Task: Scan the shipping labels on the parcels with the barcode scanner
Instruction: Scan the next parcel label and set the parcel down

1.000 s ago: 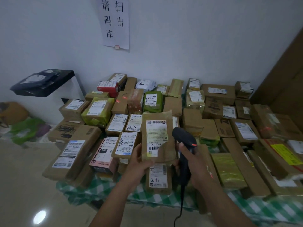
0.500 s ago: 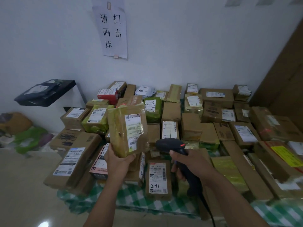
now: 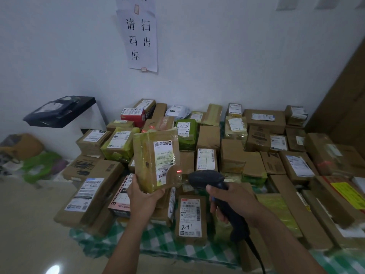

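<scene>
Left grip [image 3: 145,196], closed round the brown tape-wrapped parcel [image 3: 147,165], had lifted it off the green-checked desk [image 3: 158,240] and turned its white shipping label [image 3: 163,161] to the black barcode scanner [image 3: 205,179] clutched in the right grip [image 3: 233,200], red beam spot [image 3: 179,171] landing just beside the label, so the scan looked pending.

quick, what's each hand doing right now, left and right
Left hand: grips the bottom of the tape-wrapped parcel, held upright.
Right hand: grips the barcode scanner, aimed at that parcel's label.
</scene>
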### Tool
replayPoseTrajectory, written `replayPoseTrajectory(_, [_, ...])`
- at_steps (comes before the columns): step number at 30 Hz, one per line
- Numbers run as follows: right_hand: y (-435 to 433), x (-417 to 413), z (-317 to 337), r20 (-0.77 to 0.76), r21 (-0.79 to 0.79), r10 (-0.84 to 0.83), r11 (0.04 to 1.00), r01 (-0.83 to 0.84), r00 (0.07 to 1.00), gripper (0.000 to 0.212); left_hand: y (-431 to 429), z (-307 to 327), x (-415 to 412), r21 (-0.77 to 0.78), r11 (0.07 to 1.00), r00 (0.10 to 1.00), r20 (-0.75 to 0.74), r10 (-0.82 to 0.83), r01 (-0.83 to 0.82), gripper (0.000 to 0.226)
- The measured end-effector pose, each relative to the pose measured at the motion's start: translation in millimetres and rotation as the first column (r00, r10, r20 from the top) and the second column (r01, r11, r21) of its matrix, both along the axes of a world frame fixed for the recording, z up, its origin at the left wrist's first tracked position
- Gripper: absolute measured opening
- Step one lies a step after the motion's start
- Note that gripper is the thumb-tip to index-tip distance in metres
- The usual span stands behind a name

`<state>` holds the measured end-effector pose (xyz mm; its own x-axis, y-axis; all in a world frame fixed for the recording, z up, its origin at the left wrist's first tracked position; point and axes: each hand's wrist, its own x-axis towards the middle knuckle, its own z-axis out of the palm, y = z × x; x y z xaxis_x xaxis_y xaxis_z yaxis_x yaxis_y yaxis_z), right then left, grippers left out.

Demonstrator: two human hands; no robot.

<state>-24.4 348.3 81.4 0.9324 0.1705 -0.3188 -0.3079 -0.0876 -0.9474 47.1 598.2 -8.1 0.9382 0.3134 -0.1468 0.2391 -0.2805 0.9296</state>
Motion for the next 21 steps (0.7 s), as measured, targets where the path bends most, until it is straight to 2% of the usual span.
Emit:
replayPoseTrajectory(9, [-7, 0, -1, 0.002, 0.011, 0.004, 1.0, -0.004, 1.0, 0.037, -10, 6, -2, 0.021, 1.0, 0.998, -0.055, -0.017, 0.018, 0.116])
replayPoseTrajectory(11, [-11, -1, -1, 0.003, 0.006, -0.055, 0.998, 0.055, 0.998, 0.038, -15, 12, -3, 0.029, 0.998, 0.996, -0.076, -0.052, 0.054, 0.117])
replayPoseTrajectory(13, [-17, -1, -1, 0.008, 0.0, -0.15, 0.989, 0.15, 0.989, 0.038, -25, 15, -5, -0.008, 0.996, 0.994, -0.064, -0.091, 0.091, 0.109])
replayPoseTrajectory(16, [-33, -3, 1, 0.043, 0.007, -0.307, 0.952, 0.307, 0.951, 0.033, -49, 27, -10, -0.157, 0.97, 0.979, -0.047, -0.197, 0.188, 0.081])
replayPoseTrajectory(19, [-51, -8, 2, 0.061, -0.024, -0.437, 0.898, 0.439, 0.897, 0.033, -80, 35, -14, -0.392, 0.872, 0.934, -0.075, -0.349, 0.294, 0.086])
replayPoseTrajectory(21, [-61, -12, 3, 0.08, -0.03, -0.484, 0.873, 0.488, 0.871, 0.031, -98, 37, -17, -0.508, 0.791, 0.89, -0.097, -0.445, 0.34, 0.075])
